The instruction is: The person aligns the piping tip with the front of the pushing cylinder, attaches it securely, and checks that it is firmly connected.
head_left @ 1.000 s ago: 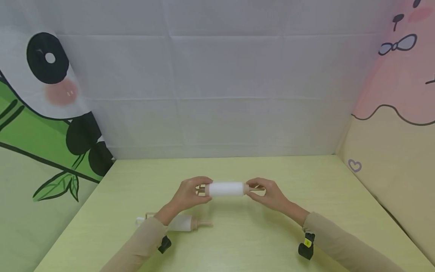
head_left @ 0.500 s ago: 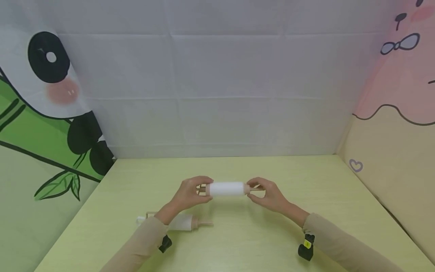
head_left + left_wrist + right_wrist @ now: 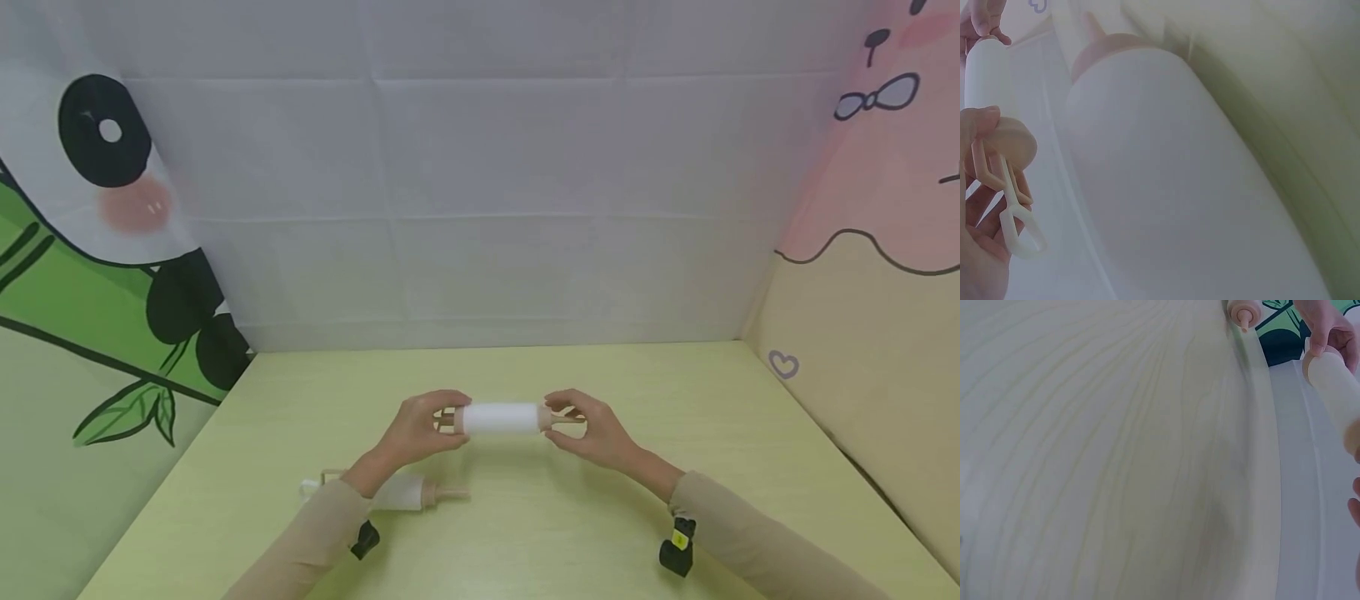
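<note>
A large white syringe (image 3: pixel 500 417) with tan ends is held level above the table, with its nozzle to the right. My left hand (image 3: pixel 415 429) grips the left end cap between thumb and fingers. In the left wrist view, finger hooks and a plunger (image 3: pixel 1010 187) with a loop extend from that end beside the palm. My right hand (image 3: pixel 600 429) has its thumb and index finger on either side of the right tan cap (image 3: pixel 545 418), around the nozzle base. A second syringe (image 3: pixel 400 492) lies on the table, partly hidden behind my left forearm.
The pale wooden table (image 3: pixel 660 383) ends at a white cloth backdrop (image 3: pixel 495 167). A printed side panel with a panda (image 3: pixel 105 217) stands on the left and a pink one (image 3: pixel 885 183) on the right. Both wrists carry black cameras.
The syringe and left hand stay in place. My right thumb and index finger have spread slightly at the cap.
</note>
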The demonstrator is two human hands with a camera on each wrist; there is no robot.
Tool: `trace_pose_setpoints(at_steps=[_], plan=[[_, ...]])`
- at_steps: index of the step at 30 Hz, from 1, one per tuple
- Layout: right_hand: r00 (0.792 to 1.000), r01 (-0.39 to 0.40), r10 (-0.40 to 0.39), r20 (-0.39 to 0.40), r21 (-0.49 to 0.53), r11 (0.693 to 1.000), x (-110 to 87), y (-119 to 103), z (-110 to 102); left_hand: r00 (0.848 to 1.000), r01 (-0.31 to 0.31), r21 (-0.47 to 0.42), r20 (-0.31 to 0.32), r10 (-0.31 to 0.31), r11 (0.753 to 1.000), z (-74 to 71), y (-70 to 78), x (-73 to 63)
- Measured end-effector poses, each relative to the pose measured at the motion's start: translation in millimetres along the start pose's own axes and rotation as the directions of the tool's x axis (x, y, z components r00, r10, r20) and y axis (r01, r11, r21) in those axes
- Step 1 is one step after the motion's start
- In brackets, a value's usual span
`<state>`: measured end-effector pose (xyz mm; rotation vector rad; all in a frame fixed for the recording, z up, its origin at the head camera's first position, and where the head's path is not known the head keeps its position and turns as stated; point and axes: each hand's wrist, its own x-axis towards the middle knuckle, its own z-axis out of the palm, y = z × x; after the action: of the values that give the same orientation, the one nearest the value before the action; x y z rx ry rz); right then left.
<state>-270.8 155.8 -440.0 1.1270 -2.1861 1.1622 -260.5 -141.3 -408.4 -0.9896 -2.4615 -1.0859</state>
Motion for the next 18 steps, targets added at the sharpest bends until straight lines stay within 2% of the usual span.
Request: trace_pose_setpoints(at_steps=[4,18], plan=[[0.999,0.044,-0.044,-0.011,-0.010,0.999,-0.8,-0.3,-1.7,1.000,0.002,0.007,0.000,-0.002,1.000,1.0,0.8,0.1],[1.000,0.027,-0.026,0.017,-0.024,0.999,-1.5,0.3,-2.9,0.999,-0.031,0.011,-0.009,0.032,0.999,1.1,0.1,-0.2]])
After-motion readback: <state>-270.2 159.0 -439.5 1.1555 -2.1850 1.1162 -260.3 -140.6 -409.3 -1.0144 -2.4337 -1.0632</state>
